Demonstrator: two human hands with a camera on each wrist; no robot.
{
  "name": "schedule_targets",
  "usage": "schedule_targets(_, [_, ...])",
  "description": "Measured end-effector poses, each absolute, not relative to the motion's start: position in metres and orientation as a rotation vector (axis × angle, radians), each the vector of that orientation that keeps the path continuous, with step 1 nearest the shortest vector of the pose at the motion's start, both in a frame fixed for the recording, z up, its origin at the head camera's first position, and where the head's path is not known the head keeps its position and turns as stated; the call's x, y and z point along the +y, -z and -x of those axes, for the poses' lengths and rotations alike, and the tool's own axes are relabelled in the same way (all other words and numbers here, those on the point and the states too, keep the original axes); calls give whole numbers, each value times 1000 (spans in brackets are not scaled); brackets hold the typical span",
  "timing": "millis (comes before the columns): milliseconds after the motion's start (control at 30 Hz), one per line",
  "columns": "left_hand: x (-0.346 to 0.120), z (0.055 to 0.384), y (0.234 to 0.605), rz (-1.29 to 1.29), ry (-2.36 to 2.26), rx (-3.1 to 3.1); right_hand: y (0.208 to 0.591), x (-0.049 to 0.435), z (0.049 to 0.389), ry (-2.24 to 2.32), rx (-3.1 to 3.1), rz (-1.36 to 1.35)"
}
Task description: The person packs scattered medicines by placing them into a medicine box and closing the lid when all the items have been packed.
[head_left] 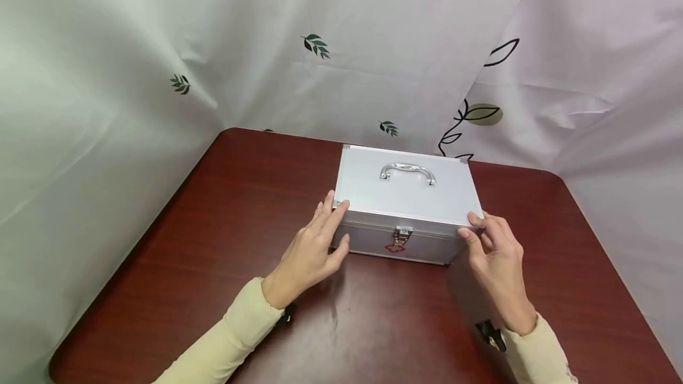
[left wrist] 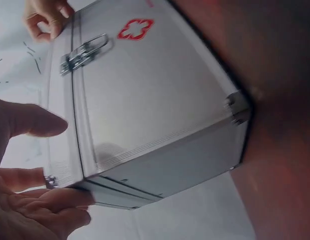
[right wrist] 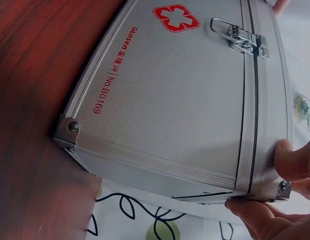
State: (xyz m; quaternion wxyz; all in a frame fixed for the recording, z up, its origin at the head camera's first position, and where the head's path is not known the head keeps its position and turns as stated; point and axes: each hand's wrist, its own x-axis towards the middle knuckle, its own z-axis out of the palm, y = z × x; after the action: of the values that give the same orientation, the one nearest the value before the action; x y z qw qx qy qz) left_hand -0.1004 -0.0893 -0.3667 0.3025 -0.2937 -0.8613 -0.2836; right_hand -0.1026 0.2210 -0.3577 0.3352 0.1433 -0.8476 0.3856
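Observation:
A silver metal first-aid box (head_left: 411, 194) sits on the table, its lid down and the chrome handle (head_left: 408, 168) folded on top. My left hand (head_left: 312, 248) is at the lid's front left corner, fingers extended along the side and top, thumb apart from them toward the front. At the front right corner, my right hand (head_left: 498, 253) pinches the lid's edge between thumb and fingers. Between the hands is the front latch (right wrist: 240, 37), its wire loop lying toward the box's body. A red cross emblem (right wrist: 176, 18) and red lettering (right wrist: 114, 70) mark the front face.
The dark red wooden table (head_left: 213, 236) has rounded corners. Whitish cloth (head_left: 256, 28) with printed leaves hangs behind it and along both sides. The box stands near the table's back edge.

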Motion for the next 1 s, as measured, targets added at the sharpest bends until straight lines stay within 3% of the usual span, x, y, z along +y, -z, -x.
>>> schedule_targets(667, [-99,106,375,884,946,-2232,362,217,94,-856,-2176,-378])
schedule_targets(1000, [-105,99,381,758,1136,-2419,358,231,97,-848,-2228,-468])
